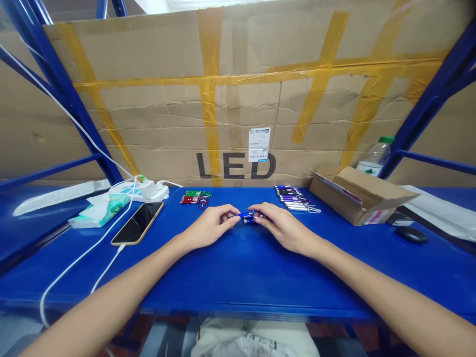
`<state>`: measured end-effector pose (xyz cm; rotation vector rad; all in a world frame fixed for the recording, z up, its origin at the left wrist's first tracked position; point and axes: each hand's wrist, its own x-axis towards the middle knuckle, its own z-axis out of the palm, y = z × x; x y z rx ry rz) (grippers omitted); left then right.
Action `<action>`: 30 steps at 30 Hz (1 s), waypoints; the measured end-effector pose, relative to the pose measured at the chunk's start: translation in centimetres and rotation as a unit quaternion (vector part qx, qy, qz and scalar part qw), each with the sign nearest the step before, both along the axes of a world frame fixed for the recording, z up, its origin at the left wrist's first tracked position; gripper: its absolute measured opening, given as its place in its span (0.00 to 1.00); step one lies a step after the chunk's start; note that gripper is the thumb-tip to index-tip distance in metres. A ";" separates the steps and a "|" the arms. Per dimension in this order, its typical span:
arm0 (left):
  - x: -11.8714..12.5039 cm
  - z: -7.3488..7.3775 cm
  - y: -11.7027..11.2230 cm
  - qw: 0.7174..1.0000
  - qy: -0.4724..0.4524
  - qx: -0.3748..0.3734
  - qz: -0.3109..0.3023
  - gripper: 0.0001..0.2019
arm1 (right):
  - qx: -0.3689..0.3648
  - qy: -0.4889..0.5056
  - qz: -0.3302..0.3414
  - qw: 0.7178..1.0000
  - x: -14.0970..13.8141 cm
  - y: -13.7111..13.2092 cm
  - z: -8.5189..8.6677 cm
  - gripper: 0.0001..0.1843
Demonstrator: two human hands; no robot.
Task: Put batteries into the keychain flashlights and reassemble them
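Note:
At the middle of the blue shelf, my left hand point(215, 224) pinches one end of a small blue keychain flashlight point(244, 215). My right hand point(280, 225) closes its fingertips on the other end, partly covering it. Just below, another small blue flashlight point(248, 221) shows near my right fingertips; whether it is touched I cannot tell. Beyond my left hand, green flashlights point(197, 193) and red flashlights point(190, 200) with carabiner clips lie in rows. Past my right hand is a row of purple, black and silver flashlights point(292, 198), also with clips.
On the left are a phone point(138, 224) on a white cable, a tissue pack point(99, 210) and a power strip point(143, 189). An open cardboard box point(357, 196), a black mouse point(411, 234) and a bottle point(375, 156) stand right. A large cardboard sheet point(167, 124) backs the shelf.

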<state>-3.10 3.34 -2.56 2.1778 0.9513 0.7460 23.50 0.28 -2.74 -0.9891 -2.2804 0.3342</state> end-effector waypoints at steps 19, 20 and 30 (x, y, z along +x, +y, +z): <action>0.4 0.1 -0.7 0.998 -0.016 -0.063 -0.012 0.20 | 0.039 -0.151 -0.050 0.986 0.4 -0.4 0.2 0.19; 0.4 0.1 -0.7 0.997 -0.018 -0.067 -0.014 0.20 | 0.042 -0.152 -0.047 0.986 0.4 -0.4 0.2 0.18; 0.4 0.2 -0.8 0.995 -0.014 -0.090 -0.040 0.20 | 0.033 -0.124 -0.036 0.991 0.3 -0.5 0.5 0.10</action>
